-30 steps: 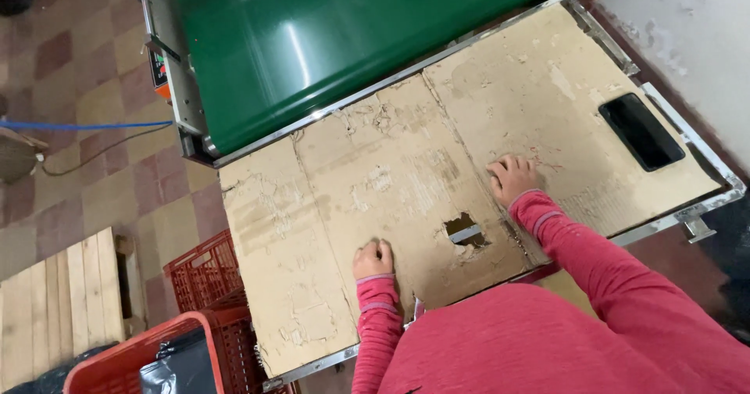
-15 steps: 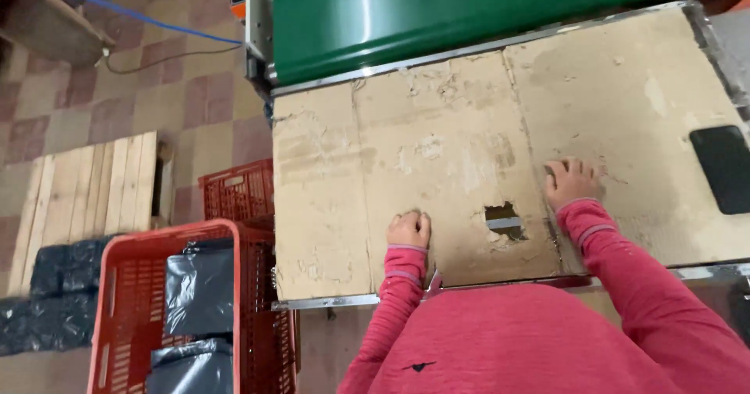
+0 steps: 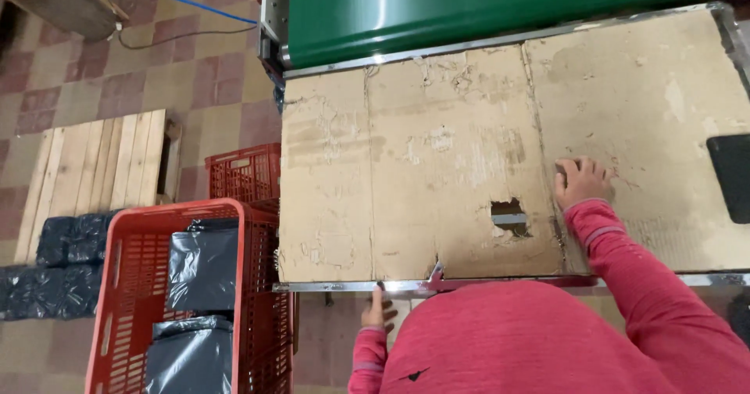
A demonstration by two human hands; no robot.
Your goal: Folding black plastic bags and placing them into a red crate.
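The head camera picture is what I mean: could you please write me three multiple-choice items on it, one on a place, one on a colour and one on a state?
1. Where does the right hand rest?
A. On the cardboard sheet that covers the table
B. Inside the red crate
C. On the green machine

2. What colour is the crate that holds the dark plastic bags?
A. Blue
B. Red
C. White

3. How does the left hand stand?
A. Flat on the cardboard
B. Gripping a bag
C. Below the table's metal edge, holding nothing

Answers: 1 A, the palm lies flat on the cardboard beside the torn hole. 2 B, its lattice walls are red. 3 C, it shows just under the metal edge with its fingers up against it and nothing in them.
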